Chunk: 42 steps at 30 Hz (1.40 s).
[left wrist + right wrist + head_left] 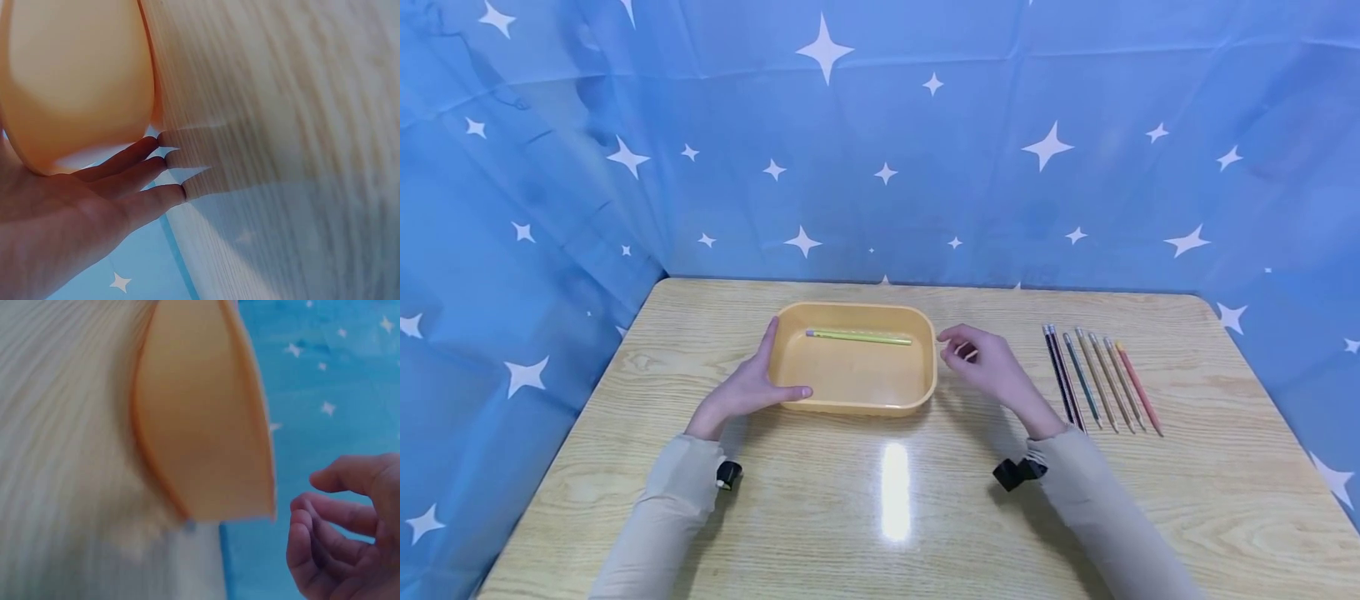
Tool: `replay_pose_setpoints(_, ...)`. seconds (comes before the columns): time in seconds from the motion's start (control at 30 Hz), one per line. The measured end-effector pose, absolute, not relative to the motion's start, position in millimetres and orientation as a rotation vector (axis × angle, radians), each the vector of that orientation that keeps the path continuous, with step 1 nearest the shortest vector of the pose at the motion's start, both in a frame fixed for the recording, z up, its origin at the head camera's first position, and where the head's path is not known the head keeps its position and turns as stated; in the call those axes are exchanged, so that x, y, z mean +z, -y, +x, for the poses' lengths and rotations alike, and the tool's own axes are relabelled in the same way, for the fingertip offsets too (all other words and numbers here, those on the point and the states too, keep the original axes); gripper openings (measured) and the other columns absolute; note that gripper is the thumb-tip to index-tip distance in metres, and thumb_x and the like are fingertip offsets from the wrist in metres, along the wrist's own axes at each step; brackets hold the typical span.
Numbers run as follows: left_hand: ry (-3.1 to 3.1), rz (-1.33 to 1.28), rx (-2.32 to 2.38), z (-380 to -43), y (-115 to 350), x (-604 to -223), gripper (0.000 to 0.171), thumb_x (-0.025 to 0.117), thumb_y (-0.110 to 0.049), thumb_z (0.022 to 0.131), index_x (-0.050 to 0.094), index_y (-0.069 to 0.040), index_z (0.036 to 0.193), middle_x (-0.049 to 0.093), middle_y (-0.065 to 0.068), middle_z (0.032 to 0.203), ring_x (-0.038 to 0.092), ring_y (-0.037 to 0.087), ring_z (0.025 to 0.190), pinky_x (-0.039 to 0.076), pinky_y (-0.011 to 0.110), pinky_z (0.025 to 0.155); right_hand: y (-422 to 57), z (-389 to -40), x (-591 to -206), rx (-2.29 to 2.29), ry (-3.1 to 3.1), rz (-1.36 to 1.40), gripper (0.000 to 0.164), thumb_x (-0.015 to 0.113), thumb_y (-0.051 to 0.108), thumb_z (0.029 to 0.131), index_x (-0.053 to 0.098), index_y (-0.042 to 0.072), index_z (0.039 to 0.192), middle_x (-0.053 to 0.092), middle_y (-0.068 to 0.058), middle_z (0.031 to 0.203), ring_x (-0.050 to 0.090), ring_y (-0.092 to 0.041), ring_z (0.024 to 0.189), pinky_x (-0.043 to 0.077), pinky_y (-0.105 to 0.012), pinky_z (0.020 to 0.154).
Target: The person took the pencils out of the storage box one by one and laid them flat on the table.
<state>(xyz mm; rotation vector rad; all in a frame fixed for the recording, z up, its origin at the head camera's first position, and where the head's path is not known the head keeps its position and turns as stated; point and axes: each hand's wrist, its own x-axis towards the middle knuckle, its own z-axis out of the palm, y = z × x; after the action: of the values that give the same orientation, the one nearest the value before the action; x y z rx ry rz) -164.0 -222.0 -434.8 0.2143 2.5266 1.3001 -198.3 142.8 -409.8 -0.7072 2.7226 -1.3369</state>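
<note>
A shallow orange-tan plastic tray [850, 377] with rounded corners stands on the table. Inside, toward its back, lies a yellow-green pencil [861, 337]. At the tray's left end is my left hand [747, 385], its thumb along the front rim and its other fingers by the left side. The left wrist view shows those fingers [134, 206] extended beside the tray's outer wall. My right hand [985, 358] hovers just off the right end, fingers loosely bent. Nothing is between its thumb and fingertips in the right wrist view, where a gap separates it from the tray [200, 425].
Right of the right hand, several pencils lie roughly side by side: dark ones [1060, 375], a teal one [1081, 379], bare-wood-coloured ones [1108, 379] and a red one [1138, 390]. A blue star-patterned cloth [880, 208] hangs behind the wooden table [820, 517].
</note>
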Motion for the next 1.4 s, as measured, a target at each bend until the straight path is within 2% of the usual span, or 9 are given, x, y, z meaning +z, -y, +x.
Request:
replay_pose_setpoints(0.2,-2.53,0.226,1.309,-164,221,-435,0.125,0.08,-0.037,0.078,-0.017,-0.011,0.152,0.014,0.033,0.153,0.031,0.047,0.133,0.029,0.057,0.105,-111,-204,-393,-1.377,-2.654,-0.798,0.022,0.061,0.002,0.09,0.065,-0.004,0.111,0.066,-0.007,0.087,0.062,-0.02,0.078,0.052,-0.035,0.072)
replay_pose_setpoints(0.43,-2.532,0.225,1.315,-164,221,-433,0.126,0.081,-0.036,0.078,-0.017,-0.01,0.153,0.015,0.034,0.152,0.033,0.047,0.131,0.03,0.056,0.105,-81,-214,-393,-1.358,-2.598,-0.867,0.022,0.061,0.0,0.089,0.065,-0.007,0.109,0.066,-0.008,0.088,0.062,-0.021,0.082,0.053,-0.032,0.073)
replay_pose_setpoints(0.73,-2.527,0.214,1.319,-164,220,-432,0.126,0.081,-0.035,0.078,-0.016,-0.009,0.153,0.013,0.033,0.153,0.031,0.047,0.133,0.028,0.056,0.106,-57,-226,-406,-1.237,-2.578,-0.912,0.025,0.062,0.002,0.089,0.063,-0.009,0.111,0.066,-0.021,0.104,0.063,-0.028,0.096,0.052,-0.034,0.084)
replay_pose_setpoints(1.1,-2.512,0.2,1.313,-165,222,-434,0.126,0.081,-0.036,0.078,-0.018,-0.014,0.153,0.012,0.029,0.155,0.029,0.045,0.135,0.027,0.056,0.107,-41,-239,-422,-1.0,-2.616,-0.802,0.036,0.064,0.012,0.091,0.06,0.0,0.125,0.061,-0.013,0.125,0.054,-0.031,0.116,0.043,-0.042,0.099)
replay_pose_setpoints(1.4,-2.52,0.199,1.298,-166,222,-435,0.127,0.082,-0.037,0.076,-0.017,-0.014,0.153,0.014,0.029,0.155,0.033,0.044,0.133,0.028,0.055,0.107,-36,-245,-435,-1.037,-2.524,-0.655,0.048,0.07,0.007,0.085,0.057,0.002,0.131,0.058,-0.014,0.13,0.053,-0.029,0.12,0.042,-0.039,0.1)
